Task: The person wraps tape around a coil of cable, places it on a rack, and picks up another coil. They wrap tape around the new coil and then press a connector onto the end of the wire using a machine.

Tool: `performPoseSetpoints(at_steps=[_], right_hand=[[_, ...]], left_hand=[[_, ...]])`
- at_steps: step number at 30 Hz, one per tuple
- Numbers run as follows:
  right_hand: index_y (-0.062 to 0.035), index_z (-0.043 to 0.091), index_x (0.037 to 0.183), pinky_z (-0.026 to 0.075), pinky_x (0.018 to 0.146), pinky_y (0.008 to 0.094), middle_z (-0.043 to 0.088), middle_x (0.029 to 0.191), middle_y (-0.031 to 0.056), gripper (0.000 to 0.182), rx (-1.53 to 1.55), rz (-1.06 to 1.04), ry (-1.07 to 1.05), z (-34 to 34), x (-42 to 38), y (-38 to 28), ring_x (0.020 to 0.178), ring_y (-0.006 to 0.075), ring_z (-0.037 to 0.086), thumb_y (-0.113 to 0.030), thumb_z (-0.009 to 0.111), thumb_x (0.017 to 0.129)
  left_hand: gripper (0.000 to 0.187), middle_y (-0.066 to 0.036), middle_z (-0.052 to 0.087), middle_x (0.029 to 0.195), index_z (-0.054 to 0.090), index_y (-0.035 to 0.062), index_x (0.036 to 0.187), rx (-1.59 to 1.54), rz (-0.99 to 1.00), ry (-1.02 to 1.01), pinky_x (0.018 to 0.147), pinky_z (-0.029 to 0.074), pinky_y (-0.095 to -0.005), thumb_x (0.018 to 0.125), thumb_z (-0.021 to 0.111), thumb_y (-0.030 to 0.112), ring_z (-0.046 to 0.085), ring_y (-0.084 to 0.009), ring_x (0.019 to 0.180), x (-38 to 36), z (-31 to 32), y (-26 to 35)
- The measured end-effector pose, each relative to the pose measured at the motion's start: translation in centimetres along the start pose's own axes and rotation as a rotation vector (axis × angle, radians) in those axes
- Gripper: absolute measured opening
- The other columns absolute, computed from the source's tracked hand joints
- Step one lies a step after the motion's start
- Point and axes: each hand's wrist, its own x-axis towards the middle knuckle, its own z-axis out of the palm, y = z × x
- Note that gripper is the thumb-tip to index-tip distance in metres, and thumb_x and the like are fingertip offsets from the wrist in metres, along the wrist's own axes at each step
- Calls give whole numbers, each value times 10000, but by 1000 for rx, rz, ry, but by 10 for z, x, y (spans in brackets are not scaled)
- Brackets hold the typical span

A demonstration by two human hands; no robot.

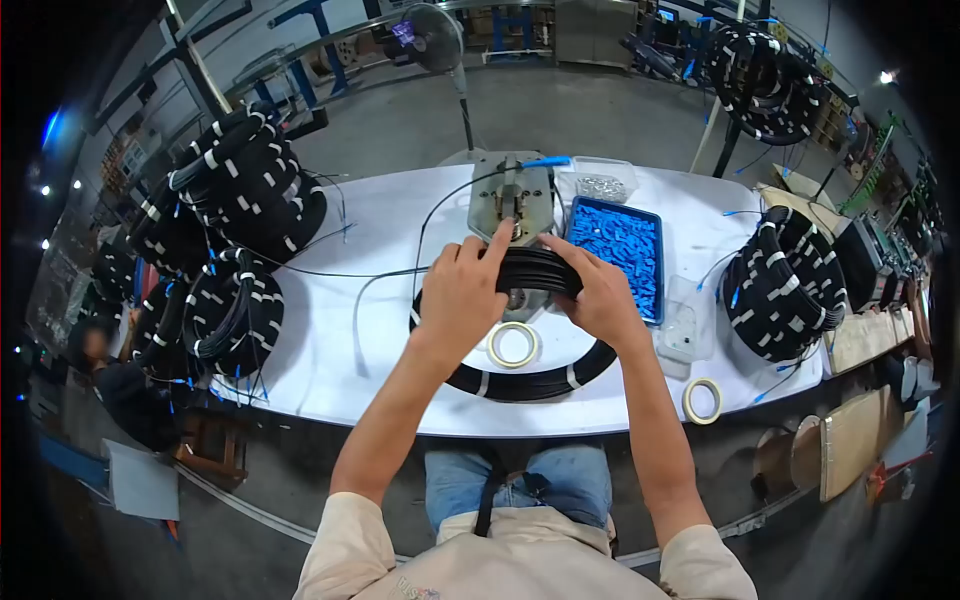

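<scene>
A coil of black cable (525, 387) with white tape bands lies on the white table in front of me; its far side is bunched up between my hands. My left hand (463, 285) is closed on the left of the bunch, its index finger stretched forward to a small metal fixture (484, 205). On the right of the bunch, my right hand (603, 297) grips the cable with thumb and fingers. A thin cable runs up to the fixture's top, where a blue piece (546, 161) sticks out. Inside the coil lies a tape roll (513, 345).
Right of the fixture stand a blue tray (660, 270) of small blue parts and a clear box (627, 170) of small metallic pieces. Another tape roll (702, 401) lies near the front edge. Banded cable coils are stacked left (245, 185) and right (785, 285). A person (130, 390) is at far left.
</scene>
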Motion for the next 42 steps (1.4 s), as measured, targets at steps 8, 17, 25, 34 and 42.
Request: performPoseSetpoints(at_steps=[8,17,25,34,42], right_hand=[[-165,430,1343,507,787,412,666,1001,154,771,265,122,91,2,-5,9,896,354,639,-26,723,644],[-113,561,1188,500,828,395,666,1018,116,583,132,69,68,5,-1,12,935,331,635,-71,739,635],[-128,541,1197,408,947,433,608,1004,99,632,-93,-93,349,6,-2,-10,1030,340,537,-199,782,618],[-84,584,990,447,758,413,579,876,121,250,127,-99,314,116,-62,-2,853,320,553,-112,639,748],[-187,635,1077,465,849,435,627,973,94,341,64,223,-84,207,-65,18,964,285,602,-236,719,750]], left_hand=[[554,-181,592,1000,464,16,1143,-17,190,106,753,496,-449,665,724,118,598,-377,898,5,22,-13],[390,-145,643,880,554,77,981,13,-87,-313,669,497,-430,658,754,164,635,-339,787,11,-6,-2],[416,-77,624,825,589,127,1034,-111,-48,64,655,496,-412,658,763,159,633,-307,768,2,19,-11],[403,-112,636,827,556,69,1003,-135,89,105,636,492,-440,649,731,147,631,-345,740,5,23,-14],[427,-126,649,847,549,69,1015,-116,-17,-34,645,497,-437,635,728,150,637,-352,756,5,19,-7]])
